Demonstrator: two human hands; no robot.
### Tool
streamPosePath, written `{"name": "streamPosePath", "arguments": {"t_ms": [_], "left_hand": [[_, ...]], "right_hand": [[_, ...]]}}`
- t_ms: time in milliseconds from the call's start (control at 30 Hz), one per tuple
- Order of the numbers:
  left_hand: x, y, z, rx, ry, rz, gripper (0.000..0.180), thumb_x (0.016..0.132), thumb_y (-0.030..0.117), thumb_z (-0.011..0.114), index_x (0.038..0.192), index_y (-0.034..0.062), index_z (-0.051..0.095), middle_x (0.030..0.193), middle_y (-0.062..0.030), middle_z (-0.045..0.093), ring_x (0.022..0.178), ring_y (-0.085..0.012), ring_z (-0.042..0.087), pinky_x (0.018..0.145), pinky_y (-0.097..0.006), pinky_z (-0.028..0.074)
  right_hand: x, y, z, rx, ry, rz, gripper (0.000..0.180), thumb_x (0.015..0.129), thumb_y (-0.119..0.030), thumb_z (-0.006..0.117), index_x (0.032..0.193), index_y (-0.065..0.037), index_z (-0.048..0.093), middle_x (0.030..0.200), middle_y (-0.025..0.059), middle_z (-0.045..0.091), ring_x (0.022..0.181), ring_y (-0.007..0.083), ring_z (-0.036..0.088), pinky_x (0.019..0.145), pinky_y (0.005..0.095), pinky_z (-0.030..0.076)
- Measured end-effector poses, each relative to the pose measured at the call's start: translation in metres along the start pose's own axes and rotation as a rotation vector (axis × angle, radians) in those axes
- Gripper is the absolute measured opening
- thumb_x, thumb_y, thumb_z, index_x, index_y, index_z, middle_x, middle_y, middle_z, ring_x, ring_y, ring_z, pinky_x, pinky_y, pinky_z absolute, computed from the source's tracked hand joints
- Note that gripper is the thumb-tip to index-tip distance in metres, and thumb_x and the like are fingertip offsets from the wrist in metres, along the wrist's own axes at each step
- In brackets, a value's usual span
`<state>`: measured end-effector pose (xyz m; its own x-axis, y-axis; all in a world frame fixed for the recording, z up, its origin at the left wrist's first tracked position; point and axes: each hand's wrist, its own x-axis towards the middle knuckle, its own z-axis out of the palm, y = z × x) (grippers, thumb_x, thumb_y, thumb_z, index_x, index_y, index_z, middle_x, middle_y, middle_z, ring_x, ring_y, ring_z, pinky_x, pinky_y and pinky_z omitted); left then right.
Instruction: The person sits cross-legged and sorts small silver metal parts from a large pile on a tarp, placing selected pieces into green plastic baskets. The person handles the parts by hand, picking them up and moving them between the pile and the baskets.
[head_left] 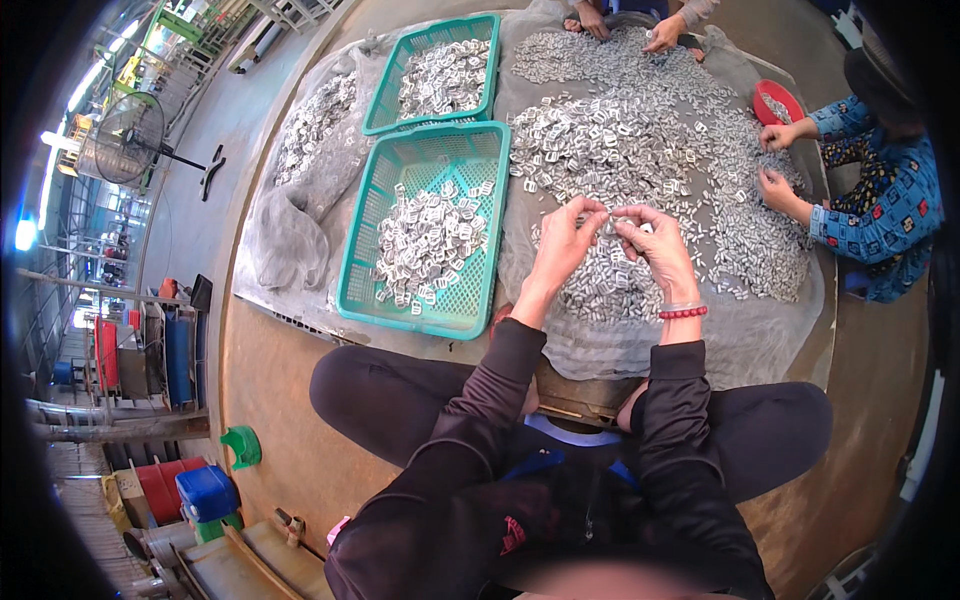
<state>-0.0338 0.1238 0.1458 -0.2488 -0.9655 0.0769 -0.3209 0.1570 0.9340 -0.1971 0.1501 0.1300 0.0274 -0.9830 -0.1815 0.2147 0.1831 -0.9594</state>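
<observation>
My left hand [568,245] and my right hand [660,250] meet fingertip to fingertip above a pile of parts. Both are closed in a pinch around a small silver-grey metal piece [609,226], mostly hidden by the fingers. Beneath and beyond them lie slotted metal buckles [590,140] in a heap. Small pellet-like metal pieces [610,290] are spread nearer me and to the right. Left of my left hand stands a teal plastic basket [362,230], partly filled with loose buckles [430,240]. A red bead bracelet circles my right wrist.
Behind the near basket stands a second teal basket [385,70] of buckles. Grey mesh netting [300,225] lies under the piles. A person's hands [785,165] work at the right beside a red bowl [790,95]; another person's hands [662,33] are at the far edge. A fan [125,138] stands far left.
</observation>
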Motion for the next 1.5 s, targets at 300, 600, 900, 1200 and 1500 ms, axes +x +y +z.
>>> {"name": "streamPosePath", "arguments": {"t_ms": [300, 600, 900, 1200, 1500], "left_hand": [[0.007, -0.037, -0.008, -0.316, -0.149, -0.364, 0.017, 0.087, 0.016, 0.060, 0.095, 0.0015, 0.062, 0.063, 0.0035, 0.053, 0.051, -0.0039, 0.047, 0.044, -0.019, 0.036], [-0.002, -0.013, -0.014, -0.083, -0.033, -0.199, 0.026, 0.081, 0.010, 0.058, 0.106, 0.0016, 0.053, 0.062, -0.0030, 0.055, 0.053, -0.0084, 0.053, 0.048, -0.024, 0.042], [-0.001, -0.036, -0.017, 0.277, -0.091, 0.233, 0.031, 0.082, 0.021, 0.063, 0.107, 0.0028, 0.061, 0.095, -0.0159, 0.059, 0.091, -0.0299, 0.057, 0.080, -0.037, 0.044], [0.008, -0.024, -0.015, 0.393, -0.118, 0.376, 0.014, 0.083, 0.008, 0.060, 0.093, 0.0014, 0.067, 0.079, -0.0117, 0.060, 0.073, -0.0224, 0.057, 0.067, -0.031, 0.044], [-0.001, -0.019, 0.014, 0.366, -0.164, 0.186, 0.016, 0.082, 0.006, 0.059, 0.096, -0.0005, 0.062, 0.075, -0.0137, 0.063, 0.069, -0.0193, 0.059, 0.067, -0.031, 0.047]], "right_hand": [[0.007, 0.019, 0.002, 0.389, 0.136, 0.057, 0.025, 0.084, -0.020, 0.066, 0.098, 0.000, 0.060, 0.066, -0.0008, 0.053, 0.051, 0.0065, 0.048, 0.039, 0.0174, 0.031], [-0.004, 0.012, 0.009, -0.250, -0.102, 0.153, 0.017, 0.078, -0.016, 0.070, 0.089, -0.003, 0.069, 0.062, -0.0025, 0.056, 0.047, 0.0010, 0.041, 0.039, 0.0180, 0.027], [0.001, 0.017, 0.005, -0.318, 0.180, -0.021, 0.015, 0.077, -0.016, 0.067, 0.078, -0.001, 0.068, 0.063, 0.0012, 0.060, 0.056, 0.0067, 0.051, 0.050, 0.0249, 0.042], [0.002, 0.023, 0.002, -0.140, -0.053, 0.054, 0.027, 0.070, -0.010, 0.064, 0.095, 0.000, 0.065, 0.064, 0.0040, 0.062, 0.049, 0.0090, 0.053, 0.043, 0.0225, 0.043], [0.003, 0.039, -0.008, 0.058, 0.106, 0.156, 0.017, 0.075, -0.009, 0.059, 0.087, 0.001, 0.062, 0.060, 0.0034, 0.056, 0.047, 0.0086, 0.050, 0.038, 0.0232, 0.036]]}}
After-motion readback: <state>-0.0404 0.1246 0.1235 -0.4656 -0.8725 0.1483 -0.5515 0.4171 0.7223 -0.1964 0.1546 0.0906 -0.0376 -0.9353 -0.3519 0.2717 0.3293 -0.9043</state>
